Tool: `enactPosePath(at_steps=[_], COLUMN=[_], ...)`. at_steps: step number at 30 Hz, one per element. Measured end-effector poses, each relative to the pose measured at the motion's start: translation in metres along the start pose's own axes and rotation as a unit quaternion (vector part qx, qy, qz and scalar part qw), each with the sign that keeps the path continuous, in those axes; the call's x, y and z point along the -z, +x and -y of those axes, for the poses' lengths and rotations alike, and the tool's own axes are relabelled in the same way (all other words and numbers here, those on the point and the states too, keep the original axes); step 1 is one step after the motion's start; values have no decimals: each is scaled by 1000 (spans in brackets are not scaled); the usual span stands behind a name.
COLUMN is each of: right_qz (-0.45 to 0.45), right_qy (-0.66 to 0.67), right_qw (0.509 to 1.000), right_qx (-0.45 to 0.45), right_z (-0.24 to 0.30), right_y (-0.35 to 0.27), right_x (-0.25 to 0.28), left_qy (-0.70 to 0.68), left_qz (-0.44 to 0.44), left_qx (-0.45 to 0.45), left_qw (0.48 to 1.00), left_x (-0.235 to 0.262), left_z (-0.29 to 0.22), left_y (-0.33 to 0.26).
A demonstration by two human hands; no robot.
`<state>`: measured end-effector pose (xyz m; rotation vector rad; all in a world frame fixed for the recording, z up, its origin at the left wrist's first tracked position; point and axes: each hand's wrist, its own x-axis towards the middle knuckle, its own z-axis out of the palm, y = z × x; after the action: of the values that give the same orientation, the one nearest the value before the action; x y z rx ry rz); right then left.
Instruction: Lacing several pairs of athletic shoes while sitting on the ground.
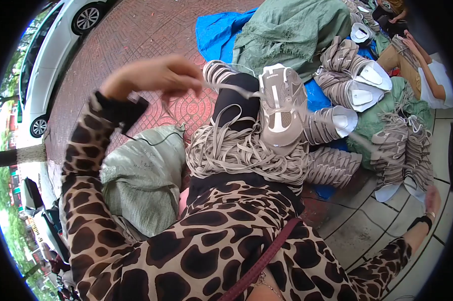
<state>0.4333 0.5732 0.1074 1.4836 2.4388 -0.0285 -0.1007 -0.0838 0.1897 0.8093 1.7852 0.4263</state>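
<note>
A beige-grey sneaker upper [282, 108] with white trim lies across my lap, toe toward me. From its eyelets a flat beige shoelace [241, 91] stretches left to my left hand [158, 76], raised with bent fingers closed on it. The lace's other side runs as a blurred streak down to the right, toward my right hand [431, 201], stretched far out above the tiles. That hand is smeared and seen edge-on; it seems closed on the lace end. A tangled heap of loose beige laces [236, 155] covers my lap below the sneaker upper.
Stacks of nested uppers [332, 165] lie to the right, with more [405, 145] beyond. Green sacking [292, 35] and a blue tarp [214, 32] are ahead. A pale woven sack [143, 175] sits at my left. Another person [422, 70] works at far right; a white car [61, 45] stands far left.
</note>
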Motion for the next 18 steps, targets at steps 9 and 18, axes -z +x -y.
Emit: enactPosePath(at_steps=[9, 18], right_qz=[331, 27], right_qy=[554, 289], right_qw=[684, 815], right_qx=[339, 502], right_z=[423, 412], right_y=[-227, -203], right_x=[-20, -28], left_qy=[18, -58], left_qz=[-13, 64], left_qx=[-399, -192], left_qw=[917, 978], left_x=[-132, -118], left_z=[-29, 9], left_y=[126, 114])
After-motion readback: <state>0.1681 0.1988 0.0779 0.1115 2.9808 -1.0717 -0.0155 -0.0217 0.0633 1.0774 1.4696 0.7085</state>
